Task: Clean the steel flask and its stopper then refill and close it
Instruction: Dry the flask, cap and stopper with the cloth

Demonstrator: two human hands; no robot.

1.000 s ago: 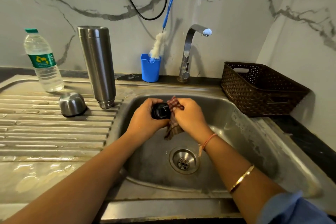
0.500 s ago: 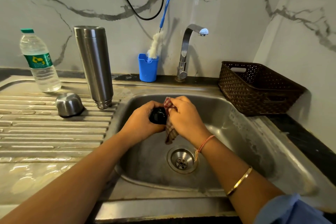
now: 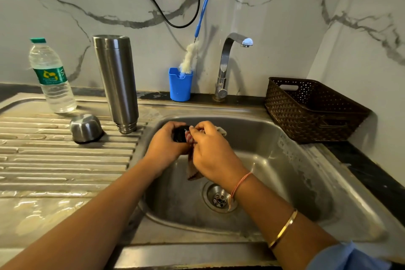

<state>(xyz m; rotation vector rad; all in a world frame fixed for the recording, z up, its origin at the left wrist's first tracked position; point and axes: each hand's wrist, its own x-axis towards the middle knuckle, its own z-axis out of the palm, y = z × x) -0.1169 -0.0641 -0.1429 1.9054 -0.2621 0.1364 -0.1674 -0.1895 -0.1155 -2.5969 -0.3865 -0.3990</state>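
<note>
Head camera is looking down on a wet, ribbed steel drainboard (image 3: 54, 171) at 9 o'clock, where a clear plastic water bottle (image 3: 52, 76) with a green cap is standing upright. At its 5 o'clock a rounded steel cup (image 3: 86, 128) is lying rim down. Just beside that the steel flask (image 3: 116, 81), a tall brushed cylinder, is standing inverted with its threaded mouth on the ribs and its long axis vertical. Over the sink (image 3: 295, 171) the left hand (image 3: 164, 149) is curling round the black stopper (image 3: 180, 135). The right hand (image 3: 212, 153) is pinching a checked cloth (image 3: 191, 166) against the stopper's 3 o'clock side, its limp tail hanging toward the drain (image 3: 219, 199). From this grip the flask is lying at about 10 o'clock, nearer the left hand, so I am judging that hand the likelier one to fetch it. At 12 o'clock a fluffy bottle brush (image 3: 188, 59) is leaning in a blue plastic holder (image 3: 180, 85) beside the curved chrome tap (image 3: 228, 66). At 2 o'clock a brown perforated basket (image 3: 311, 109) is sitting on the dark counter.
</note>
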